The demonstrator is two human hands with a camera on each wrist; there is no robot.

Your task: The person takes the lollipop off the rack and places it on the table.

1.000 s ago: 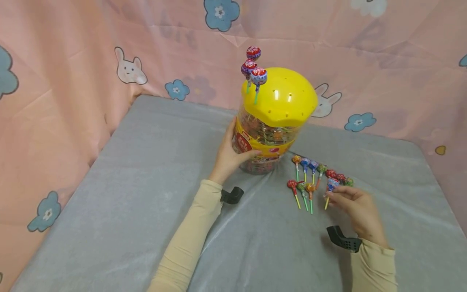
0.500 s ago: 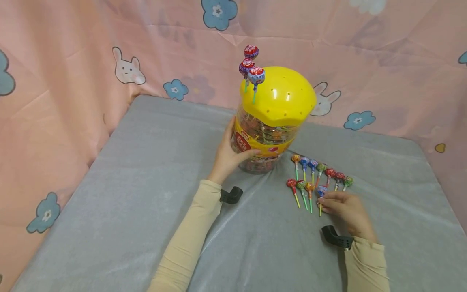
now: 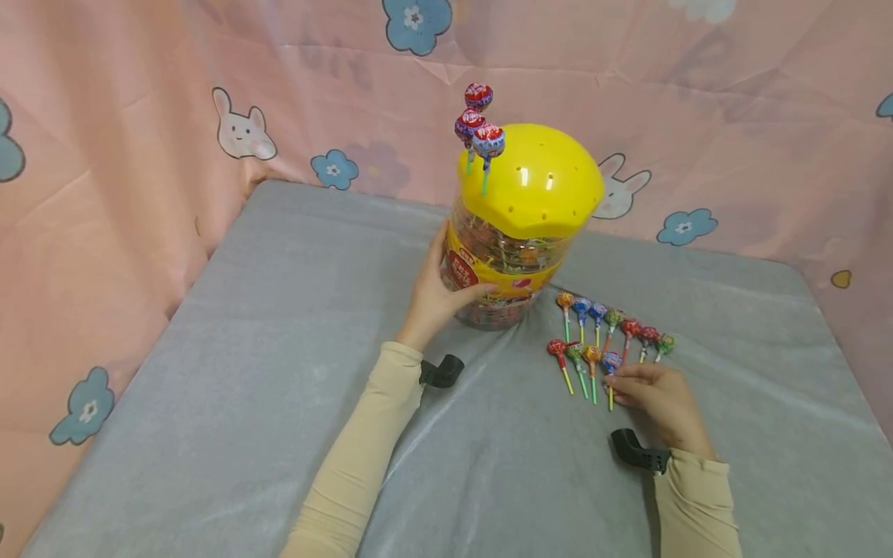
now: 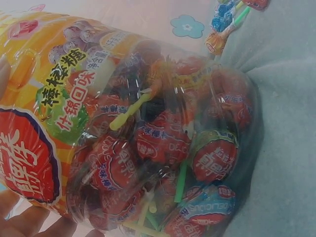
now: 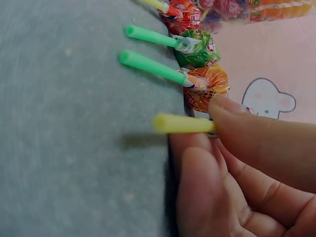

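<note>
My left hand [image 3: 436, 298] grips the side of a clear candy jar [image 3: 491, 314] with a yellow domed lid [image 3: 544, 182]; the jar leans slightly. Three red and purple lollipops [image 3: 488, 142] stick up from holes at the lid's left edge. Through the jar wall, the left wrist view shows many wrapped lollipops [image 4: 163, 136]. Between thumb and fingers, my right hand [image 3: 663, 403] pinches a blue-wrapped lollipop [image 3: 611, 362] at the end of the front row. Its yellow stick [image 5: 182, 124] points toward the right wrist camera, beside an orange lollipop [image 5: 207, 88].
Two rows of lollipops lie on the grey cloth [image 3: 279, 325] right of the jar: a back row ending in a green one [image 3: 666, 343], and a front row starting with a red one [image 3: 556, 348]. A pink patterned curtain [image 3: 167, 46] hangs behind.
My right hand has moved left and down with the blue lollipop, bringing it from over the back row to the front row's right end. The left hand keeps its grip on the jar.
</note>
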